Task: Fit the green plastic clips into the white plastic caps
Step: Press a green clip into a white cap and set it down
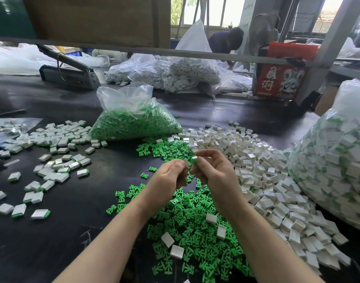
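Mid-fit: my right hand [210, 168] pinches a cap [194, 159] with green in it, my left hand [171, 174] pinches a white piece [186, 162] alongside. Next, I reckon, press home.

The scene is being viewed from one wide-angle head-worn camera, which is being aimed forward and down over the dark worktop [52, 231]. Both forearms are being seen entering from the bottom edge, close to the lens, while the workshop's far side is being caught along the top
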{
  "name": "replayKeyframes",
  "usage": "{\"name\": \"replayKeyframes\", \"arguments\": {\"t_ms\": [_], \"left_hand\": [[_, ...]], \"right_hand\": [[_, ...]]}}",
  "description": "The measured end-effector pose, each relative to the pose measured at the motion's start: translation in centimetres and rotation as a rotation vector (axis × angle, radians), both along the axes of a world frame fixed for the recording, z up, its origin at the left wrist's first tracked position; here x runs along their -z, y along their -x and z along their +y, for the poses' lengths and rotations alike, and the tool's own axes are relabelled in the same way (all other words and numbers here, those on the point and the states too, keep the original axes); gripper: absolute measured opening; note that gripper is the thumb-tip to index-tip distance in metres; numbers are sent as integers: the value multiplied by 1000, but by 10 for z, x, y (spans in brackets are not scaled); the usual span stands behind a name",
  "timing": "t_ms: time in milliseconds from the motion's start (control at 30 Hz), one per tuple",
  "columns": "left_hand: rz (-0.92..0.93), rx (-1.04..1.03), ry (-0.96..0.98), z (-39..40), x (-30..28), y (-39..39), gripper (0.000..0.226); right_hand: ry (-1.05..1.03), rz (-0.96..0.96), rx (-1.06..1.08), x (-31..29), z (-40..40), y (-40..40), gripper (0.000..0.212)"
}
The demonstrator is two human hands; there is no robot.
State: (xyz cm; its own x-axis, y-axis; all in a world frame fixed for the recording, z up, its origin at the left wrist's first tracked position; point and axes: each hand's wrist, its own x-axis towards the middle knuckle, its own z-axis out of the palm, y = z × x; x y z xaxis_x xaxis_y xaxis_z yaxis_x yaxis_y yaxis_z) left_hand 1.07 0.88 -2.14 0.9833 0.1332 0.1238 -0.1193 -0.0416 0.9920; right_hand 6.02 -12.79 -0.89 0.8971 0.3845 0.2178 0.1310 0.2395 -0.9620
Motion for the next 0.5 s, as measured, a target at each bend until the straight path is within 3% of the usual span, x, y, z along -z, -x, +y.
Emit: {"name": "replayKeyframes", "arguments": {"t_ms": [500], "left_hand": [[-56, 58, -61, 2, 0, 0, 32]], "right_hand": [[37, -146, -17, -5, 1, 4, 9]]}}
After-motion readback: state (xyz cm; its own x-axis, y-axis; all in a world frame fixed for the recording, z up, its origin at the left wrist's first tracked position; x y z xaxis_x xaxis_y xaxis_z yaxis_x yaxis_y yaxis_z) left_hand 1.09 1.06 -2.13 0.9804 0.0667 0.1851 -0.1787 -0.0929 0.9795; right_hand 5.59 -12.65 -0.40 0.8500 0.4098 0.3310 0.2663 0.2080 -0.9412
